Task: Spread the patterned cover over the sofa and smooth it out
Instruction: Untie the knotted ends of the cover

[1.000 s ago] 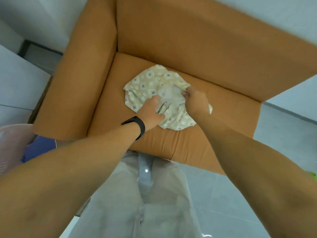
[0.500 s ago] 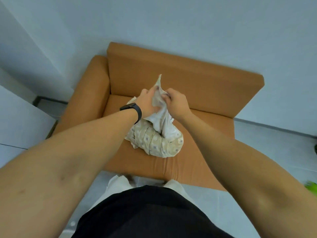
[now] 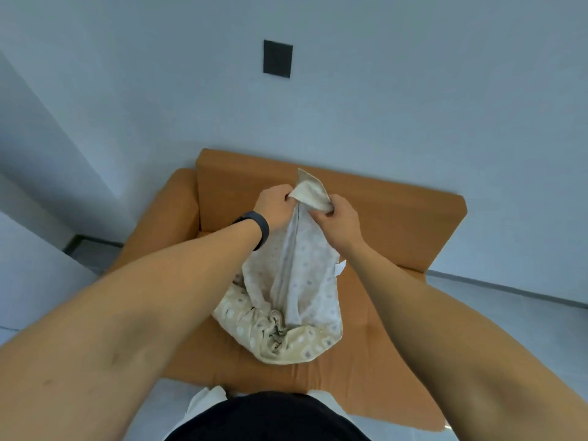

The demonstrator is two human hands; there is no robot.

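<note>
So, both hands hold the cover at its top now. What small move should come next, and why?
Probably draw the hands apart along the edge. The left hand and right hand pinch the patterned cover close together, so it hangs as a narrow bundle and its lower part lies bunched on the sofa seat. Widening the grip should begin to open the cloth for spreading.

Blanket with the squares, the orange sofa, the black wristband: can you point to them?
patterned cover (image 3: 305, 281), head view, on its hanging middle.
sofa (image 3: 397, 218), head view, on the bare backrest.
wristband (image 3: 259, 227), head view, on the strap at the left wrist.
</note>
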